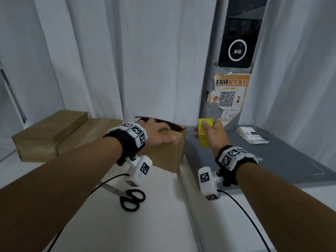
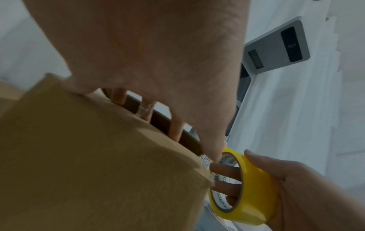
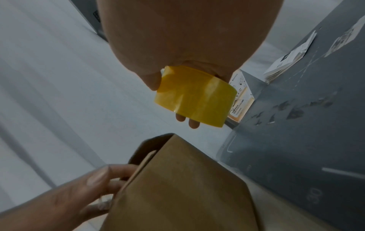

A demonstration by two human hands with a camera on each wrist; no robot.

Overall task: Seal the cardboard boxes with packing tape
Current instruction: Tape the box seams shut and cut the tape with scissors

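Here, left hand (image 1: 160,133) draped over the open cardboard box (image 1: 169,151), fingers curled round its far edge; right hand (image 1: 214,135) clamped on the yellow tape roll (image 1: 204,132) just beside it.

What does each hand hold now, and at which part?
The right hand grips the yellow tape roll, fingers through its core, thumb outside. The left hand grips the cardboard box at its top far edge.
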